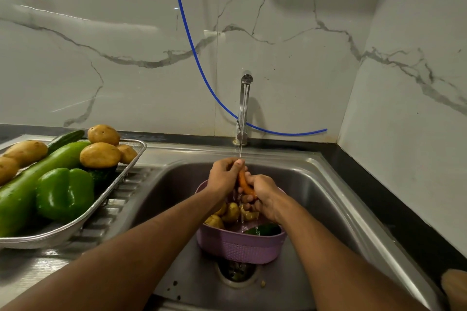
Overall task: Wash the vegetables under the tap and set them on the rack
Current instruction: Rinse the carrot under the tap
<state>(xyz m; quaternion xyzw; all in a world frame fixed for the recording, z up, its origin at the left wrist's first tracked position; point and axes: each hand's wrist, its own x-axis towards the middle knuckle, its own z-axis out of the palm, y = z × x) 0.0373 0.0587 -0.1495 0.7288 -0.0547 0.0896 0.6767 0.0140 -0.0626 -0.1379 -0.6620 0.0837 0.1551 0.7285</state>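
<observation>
Left hand (223, 175) and right hand (262, 195) both gripped the carrot (244, 183) under the tap (243, 108) stream, above the purple basket (240, 247) in the sink (328, 184); risk: wet carrot could slip into the basket, well short of the rack (131, 156) on the left.

Place: a home kitchen.
Sink: a stainless steel basin (316, 184) with a ribbed draining board on the left.
Tap: chrome tap (243, 108) at the far rim (water running).
Walls: marble-look tiles (101, 33).
Produce: a mesh rack (126, 166) of potatoes and green vegetables, left.
</observation>
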